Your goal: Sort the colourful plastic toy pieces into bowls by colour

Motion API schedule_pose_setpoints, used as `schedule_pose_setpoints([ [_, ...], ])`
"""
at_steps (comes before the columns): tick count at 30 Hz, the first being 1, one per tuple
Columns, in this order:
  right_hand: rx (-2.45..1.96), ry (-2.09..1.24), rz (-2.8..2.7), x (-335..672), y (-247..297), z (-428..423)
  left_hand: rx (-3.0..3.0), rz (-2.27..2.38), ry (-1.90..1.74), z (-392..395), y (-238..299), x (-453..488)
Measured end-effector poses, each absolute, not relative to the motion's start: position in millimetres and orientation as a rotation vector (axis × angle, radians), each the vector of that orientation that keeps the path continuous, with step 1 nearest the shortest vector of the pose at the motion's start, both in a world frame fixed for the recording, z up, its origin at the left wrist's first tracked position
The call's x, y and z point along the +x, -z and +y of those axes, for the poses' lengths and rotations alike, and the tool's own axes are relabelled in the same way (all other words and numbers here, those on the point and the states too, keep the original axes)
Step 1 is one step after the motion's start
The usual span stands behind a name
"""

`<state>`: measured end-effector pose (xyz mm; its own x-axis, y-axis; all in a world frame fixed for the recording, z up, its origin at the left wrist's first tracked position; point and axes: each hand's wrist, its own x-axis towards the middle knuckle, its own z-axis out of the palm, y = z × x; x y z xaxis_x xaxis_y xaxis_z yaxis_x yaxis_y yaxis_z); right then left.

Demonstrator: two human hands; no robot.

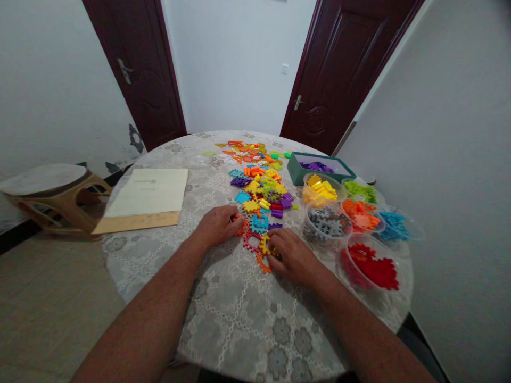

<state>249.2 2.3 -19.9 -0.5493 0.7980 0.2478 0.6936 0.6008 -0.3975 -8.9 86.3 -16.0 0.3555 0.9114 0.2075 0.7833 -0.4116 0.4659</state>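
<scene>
A heap of coloured plastic interlocking pieces (pixel 261 183) runs down the middle of a round table (pixel 239 319) with a patterned cloth. My left hand (pixel 217 226) rests at the near end of the heap, fingers curled around an orange piece (pixel 241 225). My right hand (pixel 289 255) lies palm down beside it, its fingertips closed on yellow and orange pieces (pixel 264 254). A red piece (pixel 251 241) lies between the two hands.
Clear bowls at the right hold sorted pieces: yellow (pixel 321 189), green (pixel 360 190), grey (pixel 327 222), orange (pixel 360 214), blue (pixel 395 224), red (pixel 373 267). A green box (pixel 299 171) holds purple ones. A booklet (pixel 147 197) lies left. A wooden stool (pixel 51 194) stands beyond the table.
</scene>
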Motion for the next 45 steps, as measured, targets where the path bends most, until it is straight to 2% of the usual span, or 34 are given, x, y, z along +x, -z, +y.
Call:
schedule_pose_setpoints([
  [2,-1.174,-0.411,-2.356,248.6,22.3,4.3,2.325,1.553,-0.655,87.5,19.5,-9.3],
  [5,-1.167,-0.605,-2.079,252.5,24.9,9.6,2.314,1.557,-0.871,88.5,22.1,-9.7],
  [9,-1.092,-1.205,-1.372,259.5,24.9,18.0,2.288,1.352,-1.126,84.2,15.9,-6.8],
  [13,-0.898,-1.686,-0.912,258.6,22.5,19.1,2.202,1.087,-1.073,73.7,7.2,2.3],
  [21,-0.826,-1.873,-0.951,232.8,28.2,11.2,2.001,0.820,-0.848,64.2,5.4,13.2],
  [24,-0.891,-1.804,-0.975,226.3,26.6,15.2,1.896,0.816,-0.854,68.3,3.0,6.3],
  [26,-1.014,-1.621,-1.110,225.3,23.3,22.5,1.745,0.864,-0.976,74.2,1.5,0.1],
  [29,-1.226,-1.112,-1.540,226.9,16.7,43.2,1.365,0.987,-1.236,85.7,1.8,-7.4],
  [32,-1.241,-0.554,-1.951,225.6,11.8,73.8,1.026,1.103,-1.411,95.8,6.8,-10.6],
  [35,-1.244,-0.218,-2.219,215.7,12.0,105.4,0.888,1.132,-1.463,101.5,14.1,-10.2],
  [40,-1.368,-0.110,-2.485,190.7,21.8,134.2,0.774,1.116,-1.459,104.7,19.7,-9.2],
  [45,-1.442,-0.129,-2.410,186.1,27.9,131.4,0.681,1.036,-1.420,104.6,17.7,-10.6],
])
